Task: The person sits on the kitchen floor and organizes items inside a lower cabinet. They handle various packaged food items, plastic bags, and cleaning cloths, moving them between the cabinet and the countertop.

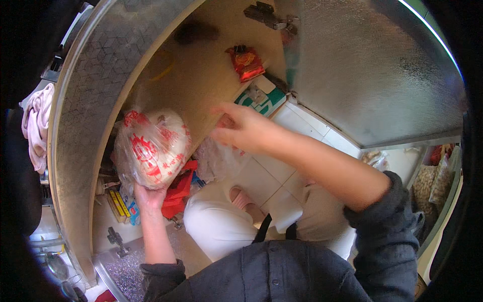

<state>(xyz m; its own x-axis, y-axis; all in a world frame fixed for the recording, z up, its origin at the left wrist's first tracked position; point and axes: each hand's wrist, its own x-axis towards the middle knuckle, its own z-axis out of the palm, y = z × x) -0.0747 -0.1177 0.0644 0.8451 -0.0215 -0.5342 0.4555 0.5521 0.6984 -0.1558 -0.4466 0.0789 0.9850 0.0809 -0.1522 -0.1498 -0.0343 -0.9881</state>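
My left hand [151, 196] holds up from below a clear plastic bag with red print [156, 151], which has something white and bulky in it. The bag is at the left, in front of the open cabinet. My right hand [236, 126] is raised to the right of the bag, apart from it, with fingers spread and curved and nothing seen in them; it is slightly blurred. Below my right hand hangs or lies a crumpled clear plastic bag [213, 160]. A red bag [180, 190] lies just right of my left wrist.
A red foil packet with a black clip [247, 64] lies on the cabinet floor, near a green and white box [264, 96]. An open cabinet door [377, 75] stands at the right; another door [181, 245] is at the lower left. Yellow boxes [117, 205] are beside my left wrist.
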